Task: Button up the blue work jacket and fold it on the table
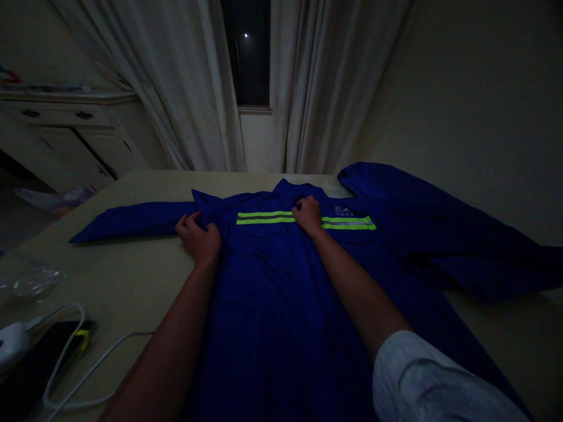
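A dark blue work jacket [268,281] with yellow-green reflective stripes across the chest lies spread, front up. Its left-hand sleeve [132,220] stretches out flat, while the right-hand sleeve [440,217] is bulkier and folded. My left hand [200,239] is at the armpit by the left-hand sleeve, its fingers curled on the cloth. At the middle of the chest, below the collar [288,187], my right hand [309,215] pinches the front edge between the two stripe sections. The fingertips of both hands are partly hidden.
The jacket rests on a pale table [132,281]. At the left lie a dark phone [41,363], a white charger [13,343] with a looping cable [94,363], and clear plastic [33,278]. Curtains [185,88] hang beyond the table, and a cabinet [79,135] stands at the far left.
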{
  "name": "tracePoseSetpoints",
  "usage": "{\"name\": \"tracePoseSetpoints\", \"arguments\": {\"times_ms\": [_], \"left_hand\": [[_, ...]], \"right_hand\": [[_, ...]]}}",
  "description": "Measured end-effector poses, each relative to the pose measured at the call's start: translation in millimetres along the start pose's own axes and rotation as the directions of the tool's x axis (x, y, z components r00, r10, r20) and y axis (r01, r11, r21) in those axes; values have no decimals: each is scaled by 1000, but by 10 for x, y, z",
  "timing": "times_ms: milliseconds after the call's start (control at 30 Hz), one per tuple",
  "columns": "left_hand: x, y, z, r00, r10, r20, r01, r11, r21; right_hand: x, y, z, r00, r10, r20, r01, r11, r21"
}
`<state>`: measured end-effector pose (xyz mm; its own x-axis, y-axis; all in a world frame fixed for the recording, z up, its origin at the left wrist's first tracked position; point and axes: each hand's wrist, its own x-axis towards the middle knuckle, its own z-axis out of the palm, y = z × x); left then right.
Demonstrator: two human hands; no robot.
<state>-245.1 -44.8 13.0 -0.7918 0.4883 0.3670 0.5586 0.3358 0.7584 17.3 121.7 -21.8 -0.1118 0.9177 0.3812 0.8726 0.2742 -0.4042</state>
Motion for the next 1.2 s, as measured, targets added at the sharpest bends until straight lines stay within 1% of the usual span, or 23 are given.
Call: {"name": "tracePoseSetpoints", "arguments": {"times_ms": [167, 300, 467, 633, 700, 767, 833, 933, 1000, 1100, 1200], "left_hand": [[4, -7, 4, 1000, 11, -1, -11, 1000, 13], [8, -22, 12, 1000, 21, 0, -21, 1000, 20], [18, -29, 15, 1000, 28, 12, -28, 999, 15], [21, -3, 6, 1000, 14, 23, -14, 1000, 13], [13, 10, -4, 1000, 5, 20, -6, 1000, 16], [-1, 24, -16, 1000, 6, 17, -6, 1000, 22], [-16, 39, -28, 1000, 3, 17, -4, 1000, 27], [-37, 61, -41, 1000, -4, 22, 4, 999, 34], [-45, 72, -44, 1000, -6, 28, 5, 999, 33], [-49, 81, -44, 999, -13, 38, 12, 1000, 25], [-51, 82, -41, 999, -20, 37, 19, 1000, 17]], "right_hand": [[-1, -8, 12, 999, 38, -19, -38, 999, 8], [-1, -24, -11, 999, 50, -5, -50, 999, 14], [-2, -29, -81, 998, 27, 65, -36, 990, 137], [-15, -31, -141, 999, 6, 52, -20, 961, 277], [-9, -35, -170, 998, -13, 56, -5, 951, 309], [16, -39, -221, 995, -30, 93, 1, 954, 299], [61, -45, -302, 989, -46, 141, 12, 972, 234], [134, -67, -473, 973, -107, 206, 83, 990, 118], [151, -93, -594, 951, -157, 267, 139, 987, 87], [88, -132, -744, 902, -213, 374, 184, 976, 112], [-76, -142, -862, 860, -281, 427, 238, 959, 153]]}}
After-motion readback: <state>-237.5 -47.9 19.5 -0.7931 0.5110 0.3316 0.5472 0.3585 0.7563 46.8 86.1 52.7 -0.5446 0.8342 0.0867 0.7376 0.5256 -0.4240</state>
